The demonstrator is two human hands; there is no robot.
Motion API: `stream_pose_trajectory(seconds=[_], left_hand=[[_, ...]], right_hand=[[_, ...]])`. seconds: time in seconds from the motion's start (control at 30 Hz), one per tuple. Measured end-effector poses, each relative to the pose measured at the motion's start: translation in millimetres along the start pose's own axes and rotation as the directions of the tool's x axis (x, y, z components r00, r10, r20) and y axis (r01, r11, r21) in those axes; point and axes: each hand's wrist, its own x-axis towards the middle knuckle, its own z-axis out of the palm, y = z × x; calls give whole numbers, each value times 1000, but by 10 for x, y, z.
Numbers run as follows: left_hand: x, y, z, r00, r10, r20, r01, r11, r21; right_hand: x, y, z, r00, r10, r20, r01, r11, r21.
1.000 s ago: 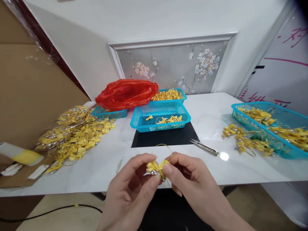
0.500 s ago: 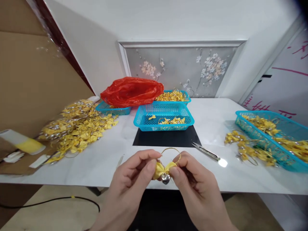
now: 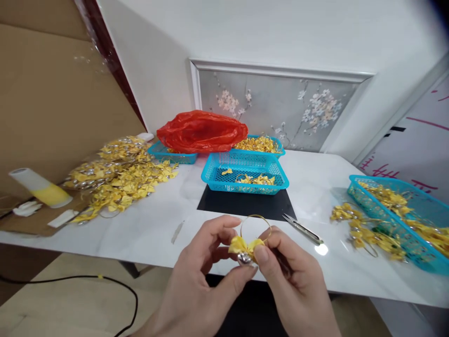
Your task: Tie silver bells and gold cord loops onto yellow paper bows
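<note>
A yellow ribbon bow (image 3: pixel 242 245) with a shiny silver bell-like piece (image 3: pixel 244 258) and a thin gold loop (image 3: pixel 253 217) is held above the table's front edge. My right hand (image 3: pixel 293 271) pinches the bow's right side between thumb and fingers. At the left, my left hand (image 3: pixel 206 269) curls round the ornament, its thumb under the silver piece and its index finger raised beside the loop. The left fingertips behind the bow are partly hidden. Just beyond my right hand, thread snips (image 3: pixel 303 228) lie on the white table (image 3: pixel 224 216).
A blue basket (image 3: pixel 245 188) with several bows stands on a black mat (image 3: pixel 245 202). A red plastic bag (image 3: pixel 201 133) covers part of the baskets behind. Bows are piled (image 3: pixel 122 185) at left; more lie beside a blue basket (image 3: pixel 421 187) at right.
My left thumb has moved from the bow's left side to below the silver piece, and the left fingers have spread. The view has shifted and tilted slightly.
</note>
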Motion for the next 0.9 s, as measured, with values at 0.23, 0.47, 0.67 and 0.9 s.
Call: stream_pose_trajectory(seconds=[0.23, 0.47, 0.67, 0.9], left_hand=[[27, -32, -129, 977, -143, 158, 182, 945, -273], [85, -127, -90, 990, 43, 133, -12, 974, -225], [101, -121, -79, 939, 319, 127, -310, 947, -86], [35, -94, -133, 981, 179, 74, -175, 983, -48]], right_hand=[[0, -41, 20, 995, 103, -9, -102, 991, 82], [22, 26, 39, 913, 315, 261, -408, 744, 529], [11, 35, 76, 879, 360, 311, -476, 662, 579], [-72, -44, 105, 989, 126, -82, -115, 985, 126]])
